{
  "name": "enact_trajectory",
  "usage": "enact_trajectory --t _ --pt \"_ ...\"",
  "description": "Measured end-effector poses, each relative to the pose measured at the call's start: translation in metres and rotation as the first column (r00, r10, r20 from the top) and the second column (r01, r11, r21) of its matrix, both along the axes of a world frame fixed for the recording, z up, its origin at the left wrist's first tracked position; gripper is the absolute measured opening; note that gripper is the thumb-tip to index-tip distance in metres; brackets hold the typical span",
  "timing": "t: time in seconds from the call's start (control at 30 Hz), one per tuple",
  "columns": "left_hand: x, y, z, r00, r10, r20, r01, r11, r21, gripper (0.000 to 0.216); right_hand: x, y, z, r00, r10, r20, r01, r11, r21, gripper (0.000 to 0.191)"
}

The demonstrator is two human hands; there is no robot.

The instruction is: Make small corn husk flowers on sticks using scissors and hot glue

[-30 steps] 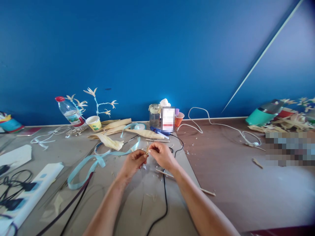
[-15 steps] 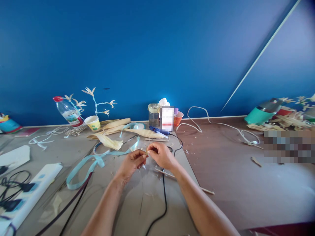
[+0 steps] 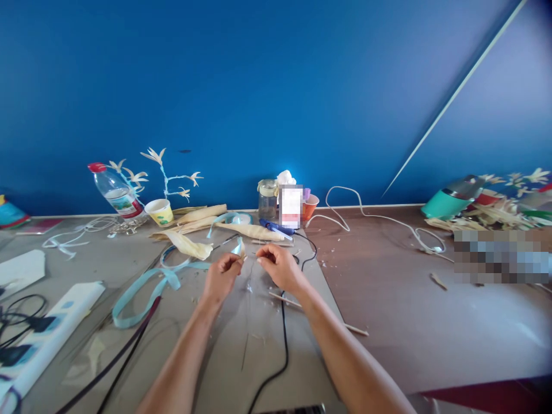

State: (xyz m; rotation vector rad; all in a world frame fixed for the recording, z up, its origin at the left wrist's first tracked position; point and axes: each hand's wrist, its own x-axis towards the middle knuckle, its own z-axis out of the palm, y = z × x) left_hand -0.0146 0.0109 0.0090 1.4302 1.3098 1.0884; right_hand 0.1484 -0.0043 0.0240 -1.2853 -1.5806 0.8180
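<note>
My left hand [image 3: 222, 275] is closed in a pinch over the grey table mat, on a small pale piece of corn husk [image 3: 242, 248] that sticks up from the fingertips. A short gap to the right, my right hand [image 3: 279, 265] has thumb and forefinger pressed together. A thin dark tip shows at those fingers, too small to name. Behind the hands lie larger dried corn husks [image 3: 190, 244] and a blue glue gun [image 3: 271, 226]. Light blue ribbon [image 3: 129, 313] loops on the mat left of my left hand. A thin stick [image 3: 356, 329] passes under my right forearm.
Husk flowers on blue stems [image 3: 165, 175] rise by a paper cup [image 3: 159, 211] and a plastic bottle [image 3: 116, 192]. A power strip [image 3: 64, 328] lies left. A black cable [image 3: 285, 339] crosses the mat; a green container [image 3: 451, 201] lies far right.
My hands were together at one small piece; now they are apart. The left moved left with the husk piece. The view has shifted slightly.
</note>
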Motion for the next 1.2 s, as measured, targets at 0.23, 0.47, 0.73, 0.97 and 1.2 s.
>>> enact_trajectory --t 0.23,0.47,0.73,0.97,1.2 --pt "-0.013 0.008 -0.001 0.962 0.191 0.193 -0.201 0.979 0.034 0.023 0.011 0.009 0.000 0.996 -0.085 0.010 0.085 0.996 0.018 0.018" --pt "-0.016 0.009 0.001 0.945 0.237 0.225 -0.256 0.965 0.059 0.018 0.033 0.009 0.020 0.964 -0.172 0.204 0.169 0.985 0.033 0.017" --pt "-0.023 0.009 0.005 0.911 0.315 0.266 -0.372 0.907 0.198 0.016 0.005 -0.006 0.009 0.907 0.005 0.422 0.006 1.000 -0.024 0.018" --pt "-0.027 0.014 0.000 0.884 0.363 0.293 -0.426 0.885 0.188 0.019 -0.017 0.003 0.002 0.923 0.081 0.375 -0.065 0.996 -0.056 0.021" --pt "-0.024 0.015 -0.003 0.879 0.341 0.332 -0.408 0.900 0.156 0.019 0.016 0.019 0.009 0.905 -0.138 0.402 0.086 0.986 0.145 0.024"
